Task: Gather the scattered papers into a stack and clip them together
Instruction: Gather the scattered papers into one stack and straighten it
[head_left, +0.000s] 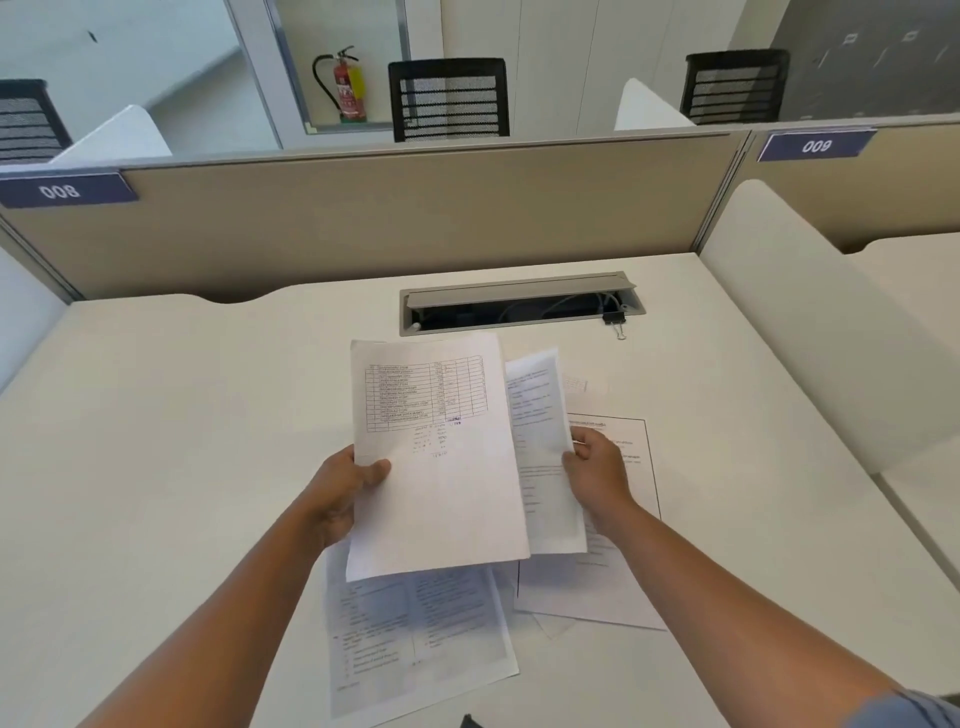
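**Two hands lift sheets of paper above a white desk**

Seen from a head-worn camera looking down at a white desk (156, 415). The landmark here is the grey cable slot (519, 304), a long opening set into the desk near its far edge.

Nearer the viewer than the slot and slightly to its left, the left hand (337, 499) grips a sheet with a printed table (436, 457) by its left edge, thumb curled over the front and fingers hidden behind. The sheet is raised off the desk and tilted towards the viewer. Below it, closest to the viewer, a sheet of blurred text (415, 634) lies flat on the desk.

Directly in front of the slot's right half, the right hand (597, 473) pinches a narrower-looking sheet (540, 415) by its right edge, fingers curled round it. This sheet is partly tucked behind the table sheet. Beneath the right hand, a bordered sheet (623, 571) lies flat on the desk, with other sheets partly showing under it.

Touching the right end of the slot, a small black binder clip (615, 319) rests on the desk, well apart from the papers.

Beyond the slot stands a beige partition (363, 223) with number tags, and behind it black mesh chairs (449, 98) and a red fire extinguisher (348, 88).
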